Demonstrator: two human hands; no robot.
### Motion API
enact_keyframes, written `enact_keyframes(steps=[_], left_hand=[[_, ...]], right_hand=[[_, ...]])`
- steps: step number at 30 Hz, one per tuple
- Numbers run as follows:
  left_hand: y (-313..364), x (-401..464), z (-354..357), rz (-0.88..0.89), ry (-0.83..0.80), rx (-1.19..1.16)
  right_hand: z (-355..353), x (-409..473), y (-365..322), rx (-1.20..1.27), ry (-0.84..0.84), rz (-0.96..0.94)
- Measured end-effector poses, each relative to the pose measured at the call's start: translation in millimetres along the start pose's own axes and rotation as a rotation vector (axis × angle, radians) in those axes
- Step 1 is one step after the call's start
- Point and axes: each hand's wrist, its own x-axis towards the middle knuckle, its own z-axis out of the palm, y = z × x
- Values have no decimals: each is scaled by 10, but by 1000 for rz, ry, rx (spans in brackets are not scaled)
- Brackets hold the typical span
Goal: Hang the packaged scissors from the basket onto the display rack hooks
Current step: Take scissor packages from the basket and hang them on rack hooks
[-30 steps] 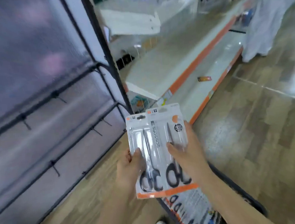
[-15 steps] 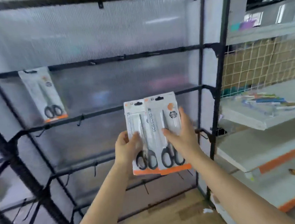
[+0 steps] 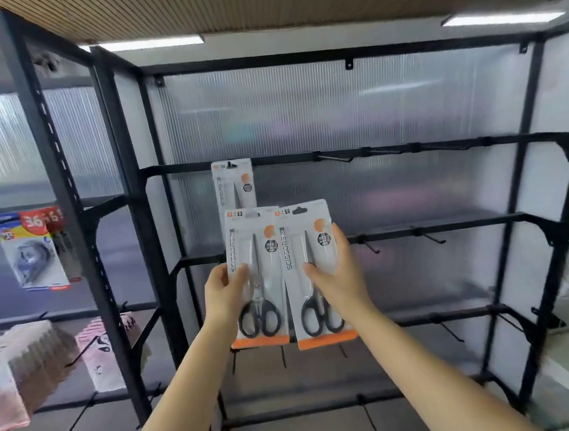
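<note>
Hands raised before a black display rack (image 3: pixel 327 54), left hand (image 3: pixel 222 294) gripping one scissors pack (image 3: pixel 256 276), right hand (image 3: pixel 338 281) gripping a second pack (image 3: pixel 312 274) just beside it. Behind them, a third pack (image 3: pixel 233 184) already hung on the top rail's leftmost hook. Hanging step seemingly under way; next, probably lining a pack's top slot up with an empty hook (image 3: pixel 335 158) and sliding it on.

2 bare forearms, sleeveless, no gloves or jewellery.
</note>
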Motion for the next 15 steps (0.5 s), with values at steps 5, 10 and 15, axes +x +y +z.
enact_keyframes(steps=[5, 10, 15], left_hand=[[3, 260, -302, 22, 74, -8], [-46, 511, -390, 6, 151, -11], [-29, 830, -388, -16, 218, 5]], right_hand=[[432, 249, -70, 8, -39, -19], [702, 539, -6, 0, -82, -56], [952, 1008, 93, 33, -100, -80]])
